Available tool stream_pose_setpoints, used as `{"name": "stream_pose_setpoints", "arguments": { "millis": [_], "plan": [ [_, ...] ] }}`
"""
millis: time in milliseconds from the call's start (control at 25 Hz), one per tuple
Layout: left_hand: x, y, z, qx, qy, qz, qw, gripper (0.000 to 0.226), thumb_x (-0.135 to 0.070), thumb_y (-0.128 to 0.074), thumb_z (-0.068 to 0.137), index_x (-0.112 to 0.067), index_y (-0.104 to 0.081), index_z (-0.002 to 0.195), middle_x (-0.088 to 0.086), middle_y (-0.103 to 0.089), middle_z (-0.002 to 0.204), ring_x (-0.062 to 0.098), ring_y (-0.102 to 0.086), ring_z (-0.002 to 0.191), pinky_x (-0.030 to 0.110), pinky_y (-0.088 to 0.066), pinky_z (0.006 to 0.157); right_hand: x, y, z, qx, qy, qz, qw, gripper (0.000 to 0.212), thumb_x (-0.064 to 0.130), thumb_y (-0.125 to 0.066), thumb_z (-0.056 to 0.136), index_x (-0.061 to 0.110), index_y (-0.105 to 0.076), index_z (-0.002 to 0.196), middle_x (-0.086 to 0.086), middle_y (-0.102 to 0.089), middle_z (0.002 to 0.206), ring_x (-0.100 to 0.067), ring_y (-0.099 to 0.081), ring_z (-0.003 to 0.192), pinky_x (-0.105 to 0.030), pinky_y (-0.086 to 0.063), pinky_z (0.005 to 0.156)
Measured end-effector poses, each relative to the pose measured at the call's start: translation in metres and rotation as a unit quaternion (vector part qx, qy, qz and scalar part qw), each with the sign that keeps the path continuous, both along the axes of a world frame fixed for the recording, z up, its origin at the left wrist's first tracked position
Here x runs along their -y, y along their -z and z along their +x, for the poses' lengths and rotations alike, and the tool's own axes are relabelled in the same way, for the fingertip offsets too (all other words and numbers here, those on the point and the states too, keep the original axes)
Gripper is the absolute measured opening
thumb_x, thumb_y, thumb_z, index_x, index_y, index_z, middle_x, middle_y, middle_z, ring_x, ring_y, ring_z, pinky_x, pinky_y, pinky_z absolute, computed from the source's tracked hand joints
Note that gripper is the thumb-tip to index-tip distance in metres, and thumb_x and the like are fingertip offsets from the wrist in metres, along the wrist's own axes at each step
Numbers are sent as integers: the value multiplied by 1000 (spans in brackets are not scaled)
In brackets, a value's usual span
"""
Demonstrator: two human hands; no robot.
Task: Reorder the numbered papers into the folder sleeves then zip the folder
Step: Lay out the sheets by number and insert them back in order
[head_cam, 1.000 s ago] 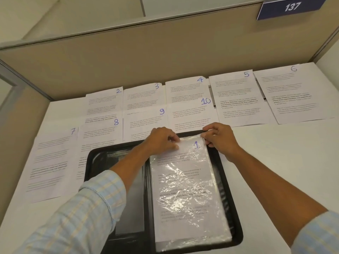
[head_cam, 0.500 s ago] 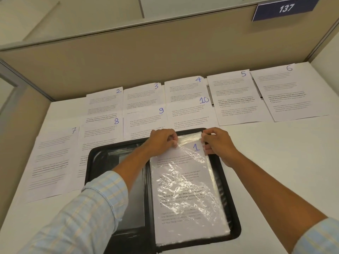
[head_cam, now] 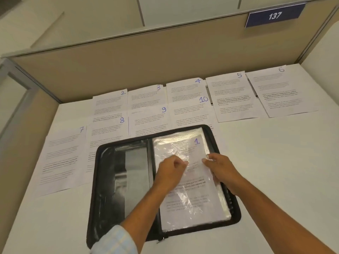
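Note:
A black zip folder [head_cam: 102, 180] lies open on the white desk. Its right half holds a stack of clear sleeves [head_cam: 176, 142], and the paper marked 1 [head_cam: 196, 198] sits inside the top one. My left hand [head_cam: 170, 173] rests mid-page with its fingers pinched on the crinkled plastic. My right hand [head_cam: 220, 169] grips the sleeve's right edge at the same height. Beyond the folder lie paper 2 [head_cam: 110, 101], paper 3 [head_cam: 145, 96], paper 4 [head_cam: 183, 90], paper 5 [head_cam: 231, 96], paper 6 [head_cam: 280, 90], paper 7 [head_cam: 62, 158], paper 8 [head_cam: 106, 131], paper 9 [head_cam: 148, 121] and paper 10 [head_cam: 190, 112].
A beige partition wall [head_cam: 165, 66] closes the desk at the back and left, with a blue sign reading 137 [head_cam: 274, 15] on top. The folder's zipper pull [head_cam: 161, 240] hangs at its near edge. White desk surface [head_cam: 275, 162] stretches to the right of the folder.
Both hands have slid from the sleeve's top opening down to the middle of the page. Paper 1 now sits lower in the sleeve, with bare plastic above it.

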State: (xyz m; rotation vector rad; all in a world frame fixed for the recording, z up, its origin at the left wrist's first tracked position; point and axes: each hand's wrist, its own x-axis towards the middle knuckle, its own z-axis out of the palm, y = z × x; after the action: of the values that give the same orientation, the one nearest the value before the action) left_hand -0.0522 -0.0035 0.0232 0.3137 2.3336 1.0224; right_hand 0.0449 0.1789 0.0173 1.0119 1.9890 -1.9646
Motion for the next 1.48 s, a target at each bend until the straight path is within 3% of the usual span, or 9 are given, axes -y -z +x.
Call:
{"name": "stream_pose_setpoints", "arguments": {
  "millis": [200, 360, 520, 680, 760, 1000, 1080, 1320, 1480],
  "plan": [
    [18, -10, 23, 119, -81, 162, 976, 42, -70, -67, 88, -35, -67, 111, -12, -74, 111, 8, -71, 102, 34, -59, 85, 59, -9, 15, -66, -13, -57, 996, 42, 57, -40, 107, 36, -72, 124, 16, -71, 125, -7, -66, 117, -36, -53, 99],
    [47, -7, 10, 74, -147, 141, 976, 8, -29, -72, 97, -24, -71, 104, -1, -78, 99, 17, -76, 89, 37, -65, 81, 99, 2, 21, -119, -1, -52, 992, 31, 47, -52, 106, 37, -72, 127, 21, -68, 132, 1, -61, 124, -25, -50, 102],
    [94, -1, -7, 103, -200, 137, 965, 11, -20, -70, 98, -14, -76, 92, 15, -76, 94, 20, -70, 81, 36, -58, 79, 110, 42, 33, -142, -48, 199, 969, 34, 28, -52, 109, 26, -61, 142, 30, -46, 147, 21, -40, 133, -10, -36, 112],
    [142, 7, -22, 167, -250, 168, 939, 11, -21, -69, 100, -14, -77, 99, 8, -79, 97, 32, -76, 96, 54, -62, 91, 115, 84, 45, -124, -156, 433, 879, 41, 38, -49, 106, 16, -61, 139, -2, -51, 156, -20, -44, 147, -45, -44, 117],
    [166, 11, -29, 170, -269, 168, 933, 10, -21, -70, 98, -13, -77, 100, 9, -79, 98, 33, -76, 97, 55, -63, 89, 124, 90, 44, -87, -188, 488, 848, 44, 43, -46, 102, 17, -59, 136, -5, -52, 155, -25, -40, 150, -50, -44, 115],
    [243, 29, -52, 122, -338, 111, 926, 8, -18, -71, 95, -11, -74, 93, 12, -73, 91, 29, -67, 81, 39, -59, 76, 139, 88, 49, -22, -203, 524, 827, 63, 44, -38, 107, 15, -30, 162, -3, -18, 173, -21, -10, 161, -40, -11, 130],
    [264, 35, -56, 91, -341, 74, 933, 12, -15, -70, 94, -7, -71, 86, 13, -65, 80, 26, -56, 70, 34, -50, 67, 142, 88, 48, -21, -201, 530, 823, 68, 50, -27, 105, 13, -30, 162, -4, -19, 172, -22, -11, 160, -40, -11, 129],
    [283, 41, -61, 12, -298, 5, 954, 12, -21, -76, 93, -15, -75, 82, 7, -75, 79, 26, -71, 75, 42, -64, 73, 146, 87, 49, -21, -191, 531, 825, 70, 54, -20, 106, 14, -27, 163, -1, -17, 172, -17, -5, 160, -37, -4, 129],
    [279, 40, -61, -103, -218, -130, 962, 19, -29, -70, 97, -21, -68, 80, -4, -69, 77, 13, -63, 67, 25, -46, 54, 151, 84, 48, 1, -177, 532, 828, 70, 55, -22, 105, 15, -34, 161, -1, -25, 171, -18, -14, 160, -38, -12, 129]
  ]
}}
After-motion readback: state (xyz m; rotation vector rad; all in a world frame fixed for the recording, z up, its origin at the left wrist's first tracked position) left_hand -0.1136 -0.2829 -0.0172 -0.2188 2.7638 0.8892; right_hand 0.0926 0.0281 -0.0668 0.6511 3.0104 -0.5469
